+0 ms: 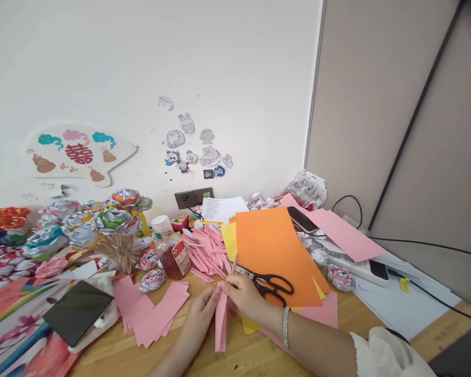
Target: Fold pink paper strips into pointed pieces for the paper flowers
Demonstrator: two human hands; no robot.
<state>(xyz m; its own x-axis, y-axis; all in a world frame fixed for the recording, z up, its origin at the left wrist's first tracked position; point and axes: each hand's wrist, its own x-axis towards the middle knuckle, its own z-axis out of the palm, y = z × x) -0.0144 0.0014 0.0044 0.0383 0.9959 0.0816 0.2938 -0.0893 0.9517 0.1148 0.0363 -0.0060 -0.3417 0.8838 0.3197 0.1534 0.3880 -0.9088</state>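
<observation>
A folded strip of pink paper [220,330] hangs down between my two hands, just above the wooden table. My left hand [202,310] pinches it from the left side near its upper end. From the right, my right hand [241,296] grips the same end, its fingers closed. Black-handled scissors [272,285] lie beside my right hand on an orange sheet [270,246], their blades partly hidden by that hand. Beyond my hands is a heap of folded pink paper pieces [208,246]. Flat pink paper rectangles [160,314] lie to the left.
A bottle of red liquid [175,256] stands behind the pink rectangles. Paper flowers on sticks [115,225] crowd the left. A dark tablet [78,313] lies at front left. To the right are a phone [302,220], white sheets [408,303] and black cables [435,244].
</observation>
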